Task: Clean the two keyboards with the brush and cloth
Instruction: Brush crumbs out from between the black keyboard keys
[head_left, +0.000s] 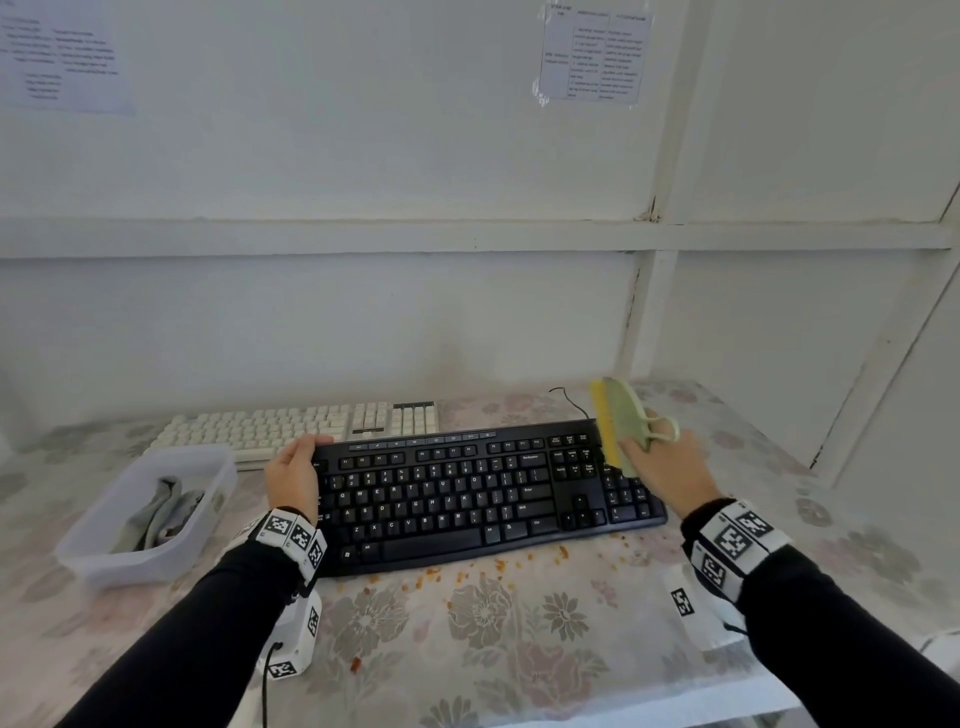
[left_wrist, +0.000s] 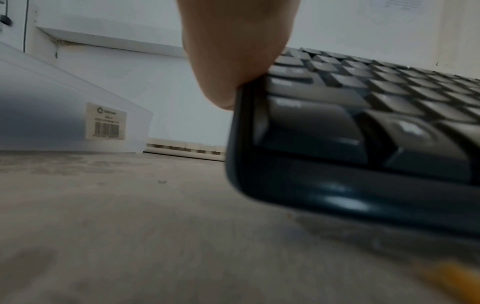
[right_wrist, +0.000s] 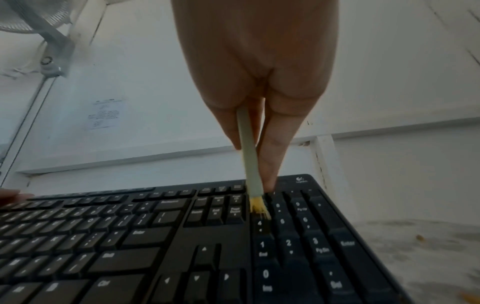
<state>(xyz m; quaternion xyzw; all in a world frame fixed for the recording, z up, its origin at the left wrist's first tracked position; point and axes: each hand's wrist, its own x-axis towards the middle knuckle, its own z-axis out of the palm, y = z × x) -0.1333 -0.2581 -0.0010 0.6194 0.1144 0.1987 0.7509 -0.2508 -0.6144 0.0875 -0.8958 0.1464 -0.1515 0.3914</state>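
Flowered tabletop (head_left: 519, 623): left hand (head_left: 293, 475) grips black keyboard's (head_left: 467, 499) left edge; right hand (head_left: 662, 462) pinches brush (head_left: 618, 415), bristles on number pad.

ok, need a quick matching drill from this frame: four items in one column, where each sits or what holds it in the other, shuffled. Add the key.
Items
1. black keyboard
2. brush
3. cloth
4. white keyboard

Places
A. inside the clear plastic tub
B. at the back, against the wall
C. gripped in the right hand
D. nearest the person, its left end held by the left hand

Pairs: 1-D, 2-C, 3-A, 4-B
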